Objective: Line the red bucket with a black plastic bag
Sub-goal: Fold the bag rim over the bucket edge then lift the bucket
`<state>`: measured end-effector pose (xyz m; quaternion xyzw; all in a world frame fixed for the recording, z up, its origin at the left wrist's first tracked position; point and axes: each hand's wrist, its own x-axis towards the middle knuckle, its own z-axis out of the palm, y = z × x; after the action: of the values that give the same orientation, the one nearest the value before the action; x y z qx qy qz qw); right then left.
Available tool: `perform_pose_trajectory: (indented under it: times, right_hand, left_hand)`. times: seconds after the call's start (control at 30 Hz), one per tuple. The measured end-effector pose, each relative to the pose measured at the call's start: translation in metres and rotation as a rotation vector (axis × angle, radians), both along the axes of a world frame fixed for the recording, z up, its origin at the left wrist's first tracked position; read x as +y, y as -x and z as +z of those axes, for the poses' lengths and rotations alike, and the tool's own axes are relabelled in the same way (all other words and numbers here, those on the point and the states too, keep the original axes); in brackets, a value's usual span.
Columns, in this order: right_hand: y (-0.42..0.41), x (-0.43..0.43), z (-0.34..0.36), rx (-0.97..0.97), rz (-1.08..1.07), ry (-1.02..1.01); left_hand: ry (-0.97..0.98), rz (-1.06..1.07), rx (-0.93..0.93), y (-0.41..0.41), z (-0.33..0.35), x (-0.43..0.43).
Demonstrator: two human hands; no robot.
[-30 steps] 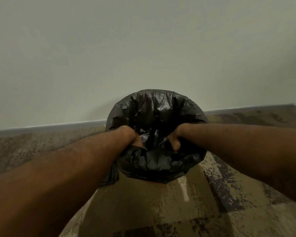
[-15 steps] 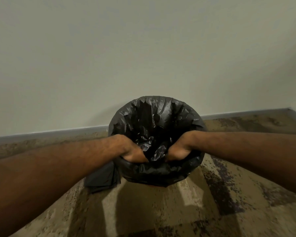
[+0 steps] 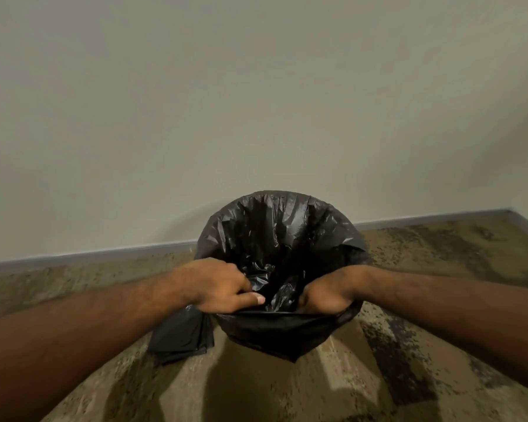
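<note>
- The black plastic bag [image 3: 282, 239] stands on the patterned floor [image 3: 439, 269], close against the pale wall [image 3: 256, 102], its round mouth open upward and its long axis upright.
- The bag covers everything beneath it; no red of the bucket shows, so I cannot tell how far the lining reaches.
- The left hand [image 3: 218, 286] grips the near rim on the left side, fingers curled tight into the plastic, thumb lying along the edge.
- The right hand [image 3: 326, 295] clamps the near rim on the right, fingers folded inward and bunching the film.
- The rim between the two hands is pulled straight and taut.
- A loose flap [image 3: 180, 336] of bag hangs down outside, below the left wrist.
</note>
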<state>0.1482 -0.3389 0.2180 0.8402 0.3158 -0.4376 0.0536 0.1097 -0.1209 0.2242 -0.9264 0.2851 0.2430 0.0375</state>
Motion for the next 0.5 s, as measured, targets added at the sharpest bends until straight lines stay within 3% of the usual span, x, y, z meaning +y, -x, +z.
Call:
perform_pose_trajectory:
  times: [0.1,0.3,0.5]
  right_hand:
    - [-0.015,-0.003,0.016,-0.195,0.03,-0.176]
    - [-0.086,0.004,0.035,-0.689,0.062,-0.382]
    - [-0.145,0.049,0.023,-0.782,-0.052,-0.462]
  left_hand:
    - [0.21,0.065,-0.107,-0.007,0.01,0.006]
    - [0.32,0.254,-0.369,-0.083,0.036,0.012]
    - [0.326,0.507,-0.432,-0.133,0.017,-0.003]
